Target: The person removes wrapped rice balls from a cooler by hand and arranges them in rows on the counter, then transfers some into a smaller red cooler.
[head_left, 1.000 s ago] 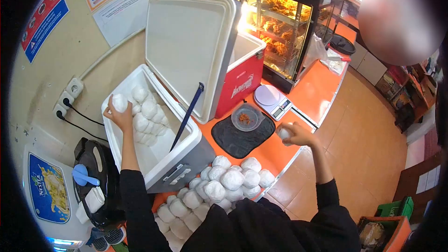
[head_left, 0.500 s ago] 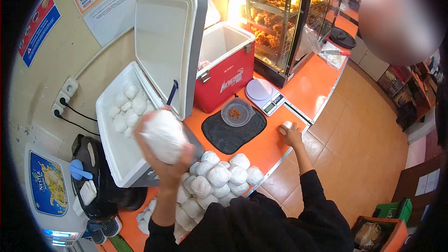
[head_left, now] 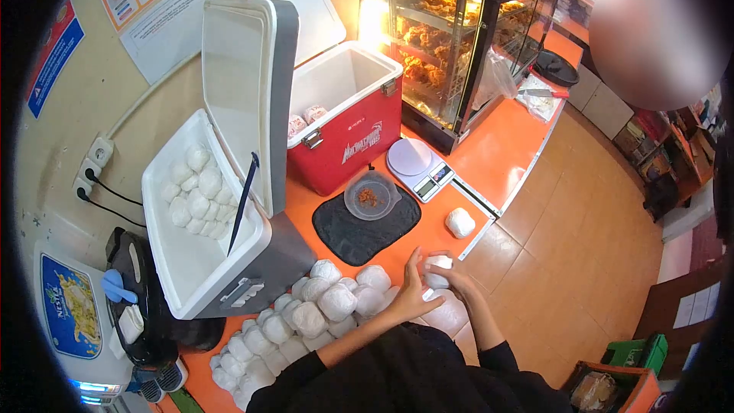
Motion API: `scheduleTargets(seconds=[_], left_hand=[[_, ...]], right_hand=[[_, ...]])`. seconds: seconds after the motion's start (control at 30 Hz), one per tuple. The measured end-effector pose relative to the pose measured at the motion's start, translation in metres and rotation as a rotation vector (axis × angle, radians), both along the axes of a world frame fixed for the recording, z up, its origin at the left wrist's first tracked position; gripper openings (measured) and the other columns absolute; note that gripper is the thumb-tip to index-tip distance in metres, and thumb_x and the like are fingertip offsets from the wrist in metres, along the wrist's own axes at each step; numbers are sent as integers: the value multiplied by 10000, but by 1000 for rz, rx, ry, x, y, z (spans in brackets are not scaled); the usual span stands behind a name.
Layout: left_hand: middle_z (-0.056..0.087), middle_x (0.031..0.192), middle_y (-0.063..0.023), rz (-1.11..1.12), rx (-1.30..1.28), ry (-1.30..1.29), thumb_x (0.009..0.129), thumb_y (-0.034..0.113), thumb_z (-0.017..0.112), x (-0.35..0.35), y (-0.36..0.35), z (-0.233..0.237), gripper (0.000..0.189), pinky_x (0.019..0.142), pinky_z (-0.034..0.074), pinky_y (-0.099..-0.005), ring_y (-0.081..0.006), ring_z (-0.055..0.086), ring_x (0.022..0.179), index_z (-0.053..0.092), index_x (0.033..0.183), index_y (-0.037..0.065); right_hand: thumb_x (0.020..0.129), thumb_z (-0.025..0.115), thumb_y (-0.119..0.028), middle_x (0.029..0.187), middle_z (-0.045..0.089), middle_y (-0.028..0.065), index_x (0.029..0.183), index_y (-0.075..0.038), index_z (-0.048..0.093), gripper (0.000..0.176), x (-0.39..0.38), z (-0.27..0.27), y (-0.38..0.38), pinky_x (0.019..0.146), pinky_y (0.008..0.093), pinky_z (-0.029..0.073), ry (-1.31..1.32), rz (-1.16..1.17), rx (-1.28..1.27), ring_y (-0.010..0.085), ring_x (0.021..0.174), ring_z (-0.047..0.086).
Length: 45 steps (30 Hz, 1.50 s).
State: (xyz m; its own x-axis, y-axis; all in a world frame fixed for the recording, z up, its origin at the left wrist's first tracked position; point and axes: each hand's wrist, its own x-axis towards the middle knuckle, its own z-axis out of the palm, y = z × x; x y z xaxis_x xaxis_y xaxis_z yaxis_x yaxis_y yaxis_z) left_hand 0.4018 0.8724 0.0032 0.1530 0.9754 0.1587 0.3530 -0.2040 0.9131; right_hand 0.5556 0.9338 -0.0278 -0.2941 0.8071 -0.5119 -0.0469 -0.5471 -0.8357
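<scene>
A white paper-wrapped ball (head_left: 436,271) is in my right hand (head_left: 464,287), its fingers curled round the right side. My left hand (head_left: 414,295) is close on the other side, with the fingers stretched up along the ball and the thumb apart. Farther forward, another wrapped ball (head_left: 459,222) sits alone near the counter's edge. Just left of my hands lies a large pile of similar wrapped balls (head_left: 309,319), partly covered by my left forearm. More of these white balls (head_left: 200,190) lie inside the open grey cooler (head_left: 222,288).
A red cooler (head_left: 348,134) stands open behind a black mat (head_left: 325,222), which bears a clear bowl (head_left: 371,196) of brown bits. Beside it is a kitchen scale (head_left: 420,169). A lit display case (head_left: 428,46) holds fried food. The orange counter (head_left: 489,164) ends at the right.
My left hand has come down from beside the grey cooler's lid to near my right hand. My right hand has left the ball at the counter's edge and moved back towards me.
</scene>
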Motion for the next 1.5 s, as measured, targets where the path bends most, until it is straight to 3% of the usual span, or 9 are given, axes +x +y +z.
scheduleTargets(seconds=[0.1,0.3,0.7,0.8,0.9,1.07,1.27,1.4,1.5], left_hand=[[250,1413,-190,-90,-125,-33,808,124,744,-4,-2,9,892,973,487,-435,-355,502,1224,154,1476,73],[418,1246,-136,-32,-263,-47,879,67,641,-25,-2,1,407,927,513,-369,-246,592,1067,496,1259,60],[472,1170,-118,258,-329,-116,875,112,632,-63,-35,0,273,893,510,-367,-243,614,999,598,1145,96],[468,1186,-115,299,-280,-80,875,106,630,-65,-35,10,267,891,508,-375,-250,611,1014,601,1139,85],[500,1147,-113,392,-240,-111,862,65,628,-67,-33,29,229,888,507,-360,-252,607,1025,624,1091,68],[600,1017,-111,315,409,59,807,-28,622,-104,-30,137,131,799,494,-308,-215,620,934,682,891,53],[583,882,-69,698,757,70,794,-67,587,-227,-30,251,127,802,442,-275,-168,578,827,637,885,6],[595,994,-51,1042,510,-556,829,199,612,-358,14,282,267,792,428,-274,-145,561,884,619,1027,19],[592,1141,-98,1674,68,-1099,770,214,640,-470,53,258,392,739,462,-365,-220,570,912,606,1118,35]], right_hand=[[601,877,-240,1010,636,133,1125,-63,534,651,38,-8,12,760,358,537,-404,-86,116,238,914,641],[528,870,-239,978,644,215,1237,-127,389,864,68,-44,64,772,449,531,-859,6,437,389,909,651],[553,854,-292,1326,524,130,1340,-213,413,906,57,-58,139,985,568,354,-943,109,619,369,1270,438],[645,822,-358,1374,483,129,1421,-256,393,892,37,-45,128,1022,537,346,-929,107,769,388,1259,439],[727,778,-390,1377,451,177,1473,-283,372,856,10,-44,118,1001,493,386,-1333,11,1146,386,1220,459],[720,746,-355,1068,556,76,1357,-232,528,684,15,-65,135,793,436,450,-1499,-37,1258,293,915,567],[762,711,-358,1118,560,122,1358,-184,512,651,33,-63,155,860,452,448,-1462,41,1284,312,997,561],[816,689,-305,1233,522,178,1372,-151,493,608,25,-50,140,972,493,409,-1268,-128,1438,358,1132,513],[886,641,-208,1202,512,193,1329,-50,484,496,3,-27,112,962,484,409,-1122,-267,1385,357,1110,512]])
